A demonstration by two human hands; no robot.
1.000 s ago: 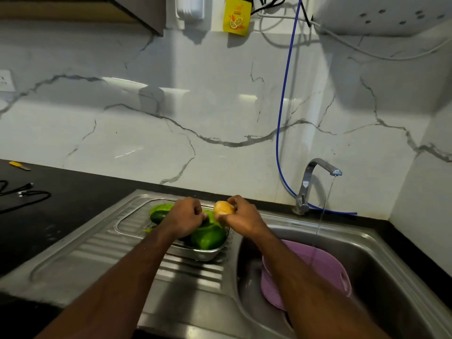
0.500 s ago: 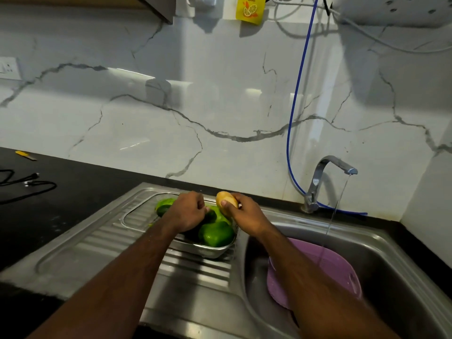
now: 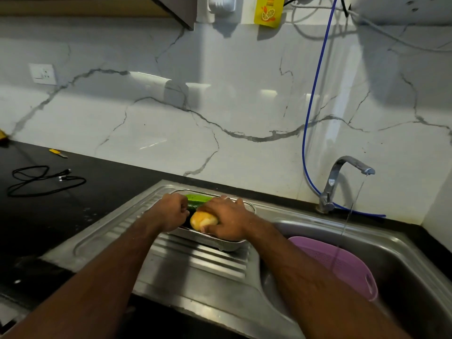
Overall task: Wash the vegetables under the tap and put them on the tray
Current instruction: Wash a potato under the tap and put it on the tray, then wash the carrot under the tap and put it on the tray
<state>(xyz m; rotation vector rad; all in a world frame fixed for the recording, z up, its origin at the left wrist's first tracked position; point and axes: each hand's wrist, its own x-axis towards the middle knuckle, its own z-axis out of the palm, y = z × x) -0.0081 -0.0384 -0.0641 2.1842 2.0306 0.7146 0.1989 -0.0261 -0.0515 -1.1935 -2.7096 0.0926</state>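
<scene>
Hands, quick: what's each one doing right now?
Left hand: fingers curled over the tray; whether it holds anything cannot be told.
Right hand: gripping the yellow vegetable over the tray.

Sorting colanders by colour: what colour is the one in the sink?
Purple colander, head view.

**A marble-look kitchen corner**

The back wall (image 3: pixel 171 123) is glossy white with grey veins running across it, and it catches soft reflections of light. A white switch plate (image 3: pixel 42 74) sits on it at the left. Along the top edge hang the corner of a dark cabinet (image 3: pixel 176 8), a white fitting (image 3: pixel 221 4) and a yellow packet (image 3: pixel 268 11). A blue hose (image 3: pixel 315 94) drops down the wall beside pale cables (image 3: pixel 381 28). Below runs a black counter (image 3: pixel 97 192), with a coiled black cable (image 3: pixel 44 181) and a small yellow tool (image 3: pixel 58 153) lying on it, well apart. A second white wall (image 3: pixel 437 204) closes the corner at the right.
</scene>
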